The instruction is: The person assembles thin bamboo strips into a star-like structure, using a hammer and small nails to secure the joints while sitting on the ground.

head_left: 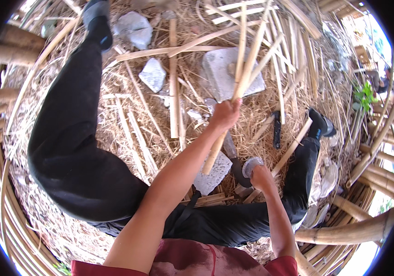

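Observation:
My left hand [226, 115] is closed round a bamboo pole [215, 152] whose far end is split into several long strips [252, 55]. The strips fan out away from me over a flat grey stone block [215, 69]. To the right and nearer me, my right hand [262, 177] is closed on a curved, dark-bladed knife [237, 171], with a pale grey round piece [252, 164] at the grip. The blade points up and left, close beside the bamboo; its far part is partly hidden. Under the bamboo's near end sits a rough pitted stone [214, 175].
Bamboo strips [173, 92] and shavings cover the ground. Pale rocks [153, 75] lie ahead left. A narrow black object [276, 130] lies right of the bamboo. My legs [70, 142] spread to both sides. Bamboo rails [351, 233] bound the right, with a green plant [365, 95] beyond.

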Tool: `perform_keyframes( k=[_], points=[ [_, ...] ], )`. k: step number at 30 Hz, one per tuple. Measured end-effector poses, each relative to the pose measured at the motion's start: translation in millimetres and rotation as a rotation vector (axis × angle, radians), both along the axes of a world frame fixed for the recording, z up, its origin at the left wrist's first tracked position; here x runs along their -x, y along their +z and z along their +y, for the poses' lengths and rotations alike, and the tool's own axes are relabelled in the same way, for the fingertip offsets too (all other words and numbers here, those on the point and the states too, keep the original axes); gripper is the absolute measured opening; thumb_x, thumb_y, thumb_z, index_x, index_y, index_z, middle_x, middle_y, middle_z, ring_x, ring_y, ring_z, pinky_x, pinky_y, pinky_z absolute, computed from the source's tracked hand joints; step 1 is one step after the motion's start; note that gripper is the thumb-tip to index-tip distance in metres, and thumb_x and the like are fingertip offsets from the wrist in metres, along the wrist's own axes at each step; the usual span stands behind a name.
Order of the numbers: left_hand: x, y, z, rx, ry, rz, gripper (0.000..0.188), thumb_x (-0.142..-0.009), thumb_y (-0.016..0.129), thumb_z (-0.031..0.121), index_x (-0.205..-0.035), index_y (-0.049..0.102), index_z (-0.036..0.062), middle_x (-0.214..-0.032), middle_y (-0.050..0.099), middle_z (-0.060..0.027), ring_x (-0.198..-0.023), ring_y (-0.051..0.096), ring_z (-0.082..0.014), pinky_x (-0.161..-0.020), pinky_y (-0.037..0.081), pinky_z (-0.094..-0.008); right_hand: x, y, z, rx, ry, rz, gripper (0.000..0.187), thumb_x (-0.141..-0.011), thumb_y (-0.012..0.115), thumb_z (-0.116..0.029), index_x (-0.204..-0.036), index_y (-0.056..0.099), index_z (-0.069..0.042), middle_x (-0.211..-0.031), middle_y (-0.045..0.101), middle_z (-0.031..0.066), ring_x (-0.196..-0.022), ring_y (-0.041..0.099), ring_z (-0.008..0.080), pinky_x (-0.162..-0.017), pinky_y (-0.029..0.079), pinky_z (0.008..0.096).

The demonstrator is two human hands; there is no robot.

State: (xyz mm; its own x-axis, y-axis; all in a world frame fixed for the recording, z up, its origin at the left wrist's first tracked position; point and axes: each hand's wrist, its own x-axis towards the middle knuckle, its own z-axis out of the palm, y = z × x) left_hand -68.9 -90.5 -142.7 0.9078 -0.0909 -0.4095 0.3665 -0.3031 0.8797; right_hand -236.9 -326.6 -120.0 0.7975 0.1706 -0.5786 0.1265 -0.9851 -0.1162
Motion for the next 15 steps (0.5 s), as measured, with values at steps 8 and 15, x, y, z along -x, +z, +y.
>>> perform_keyframes(
  k=[8,15],
  points=[
    [-1,7,-2,-0.07,0.001,-0.062,0.066,-0.107,0.035,0.051,-0.069,0.061,0.0042,-0.055,0.058,-0.0074,-0.046,0.057,-0.0204,-0.052,0.057,-0.0412,-8,-6,-8,0.048,0.123,0.081,0.016,-0.079,0.06,-0.009,-0.078,0.072,0.002,-0.085,0.069,0.0257,-0.087,0.068,0.0432,-0.081,0.055,0.0514],
    [1,17,-3,0.183,-0.004,0.155,0.061,-0.108,0.035,0.048,-0.073,0.061,0.0049,-0.053,0.054,-0.0049,-0.039,0.049,-0.0134,-0.041,0.05,-0.0348,2,22,-1,-0.249,-0.093,-0.098,0.01,-0.078,0.068,-0.008,-0.082,0.071,0.001,-0.081,0.07,0.0232,-0.08,0.069,0.0415,-0.075,0.055,0.0464]
  ],
)
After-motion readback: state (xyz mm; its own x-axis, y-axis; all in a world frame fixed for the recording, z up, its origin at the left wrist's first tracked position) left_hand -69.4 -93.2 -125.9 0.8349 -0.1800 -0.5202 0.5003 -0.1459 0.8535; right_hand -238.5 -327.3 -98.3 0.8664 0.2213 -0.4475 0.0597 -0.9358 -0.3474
